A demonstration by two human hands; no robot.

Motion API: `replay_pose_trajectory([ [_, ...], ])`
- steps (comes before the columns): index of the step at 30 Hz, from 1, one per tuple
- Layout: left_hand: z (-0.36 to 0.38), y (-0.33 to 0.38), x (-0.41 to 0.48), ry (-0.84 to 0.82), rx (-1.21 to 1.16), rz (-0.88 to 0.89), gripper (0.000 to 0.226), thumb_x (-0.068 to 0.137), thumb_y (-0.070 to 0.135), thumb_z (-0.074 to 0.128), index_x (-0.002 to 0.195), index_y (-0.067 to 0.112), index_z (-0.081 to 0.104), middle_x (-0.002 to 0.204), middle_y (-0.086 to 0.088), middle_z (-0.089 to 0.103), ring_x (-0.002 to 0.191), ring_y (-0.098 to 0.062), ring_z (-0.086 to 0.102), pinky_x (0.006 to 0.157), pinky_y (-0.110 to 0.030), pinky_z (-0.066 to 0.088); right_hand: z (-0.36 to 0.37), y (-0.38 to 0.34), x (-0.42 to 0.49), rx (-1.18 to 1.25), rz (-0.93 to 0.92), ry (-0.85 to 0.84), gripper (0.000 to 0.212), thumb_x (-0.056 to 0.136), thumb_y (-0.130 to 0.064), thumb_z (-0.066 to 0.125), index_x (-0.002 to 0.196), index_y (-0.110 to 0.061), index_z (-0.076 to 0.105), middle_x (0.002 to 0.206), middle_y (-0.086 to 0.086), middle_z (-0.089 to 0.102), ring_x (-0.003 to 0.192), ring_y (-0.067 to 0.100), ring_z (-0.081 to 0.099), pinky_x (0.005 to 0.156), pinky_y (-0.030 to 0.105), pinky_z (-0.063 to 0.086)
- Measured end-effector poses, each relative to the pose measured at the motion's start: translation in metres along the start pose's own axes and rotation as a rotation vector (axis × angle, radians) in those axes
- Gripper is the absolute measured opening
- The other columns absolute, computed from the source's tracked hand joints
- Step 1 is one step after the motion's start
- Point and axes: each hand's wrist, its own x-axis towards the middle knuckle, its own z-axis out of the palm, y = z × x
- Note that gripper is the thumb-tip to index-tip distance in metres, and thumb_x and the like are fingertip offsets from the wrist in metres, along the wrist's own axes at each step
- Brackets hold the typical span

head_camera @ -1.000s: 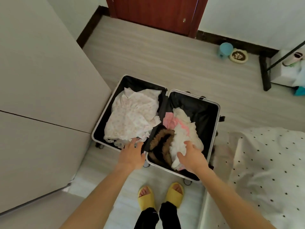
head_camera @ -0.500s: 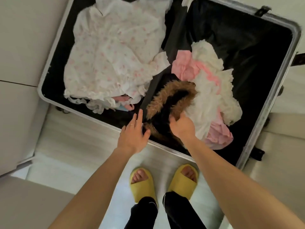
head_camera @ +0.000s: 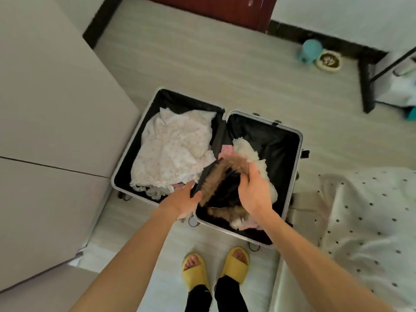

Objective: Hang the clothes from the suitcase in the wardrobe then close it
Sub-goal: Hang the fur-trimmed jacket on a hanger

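Soft even daylight, faint shadows, slight motion blur, wide-angle bending at edges

Two forearms, bare all the way to the lower edge of the view. Left hand [head_camera: 182,201] and right hand [head_camera: 254,192] bare as well; fingers [head_camera: 244,174] uncovered. Feet in a pair of yellow slippers, left [head_camera: 194,270] and right [head_camera: 236,264]: thick, rounded soles, one broad band over each foot, open fronts with toes showing. Above them, black trousers [head_camera: 229,296], narrow in the leg and close at the ankle. Small pale fleck near the left hem, too small to read.
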Motion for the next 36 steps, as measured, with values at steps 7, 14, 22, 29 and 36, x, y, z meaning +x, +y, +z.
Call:
replay_pose_trajectory([
  [7, -0.121, 0.101, -0.184, 0.213, -0.093, 0.284, 0.097, 0.072, 0.051, 0.075, 0.151, 0.050, 0.018, 0.139, 0.012, 0.045, 0.121, -0.022, 0.058, 0.094, -0.038, 0.052, -0.176, -0.172, -0.129, 0.132, -0.258, -0.007, 0.016, 0.103, -0.032, 0.045, 0.109, -0.033, 0.059, 0.060, -0.005, 0.060, 0.047, 0.012, 0.048, 0.051, 0.032, 0.038],
  [14, -0.159, 0.153, -0.356, 0.585, -0.331, 0.505, 0.023, 0.081, 0.040, 0.073, 0.103, 0.034, 0.071, 0.091, 0.014, 0.073, 0.088, -0.010, 0.067, 0.069, -0.024, 0.050, -0.274, -0.251, -0.242, 0.028, -0.502, -0.017, 0.017, 0.098, -0.037, 0.054, 0.110, -0.034, 0.066, 0.098, -0.010, 0.072, 0.090, 0.010, 0.065, 0.084, 0.032, 0.052],
  [22, -0.080, 0.106, -0.521, 0.729, -0.503, 0.412, 0.040, 0.080, 0.018, 0.068, 0.107, 0.041, 0.048, 0.098, 0.000, 0.070, 0.089, -0.024, 0.066, 0.079, -0.038, 0.051, -0.305, -0.237, -0.346, -0.050, -0.604, -0.080, 0.013, 0.091, -0.030, 0.062, 0.102, -0.026, 0.067, 0.095, -0.003, 0.072, 0.087, 0.013, 0.065, 0.083, 0.038, 0.052],
  [29, 0.022, 0.012, -0.593, 0.424, -0.278, 0.099, 0.023, 0.083, 0.047, 0.065, 0.097, 0.029, 0.061, 0.106, 0.001, 0.069, 0.102, -0.024, 0.065, 0.079, -0.031, 0.049, -0.246, -0.223, -0.435, -0.360, -0.693, -0.469, 0.037, 0.083, -0.017, 0.067, 0.117, -0.030, 0.059, 0.091, -0.012, 0.064, 0.069, 0.001, 0.057, 0.055, 0.014, 0.041],
  [36, 0.102, -0.118, -0.683, 0.322, -0.195, -0.232, 0.039, 0.088, 0.047, 0.058, 0.105, 0.012, 0.063, 0.099, -0.004, 0.065, 0.087, -0.024, 0.060, 0.080, -0.033, 0.050, -0.129, -0.221, -0.540, -0.766, -0.809, -0.640, 0.068, 0.083, 0.004, 0.048, 0.145, -0.023, 0.042, 0.110, 0.005, 0.062, 0.072, 0.011, 0.052, 0.049, 0.018, 0.039],
])
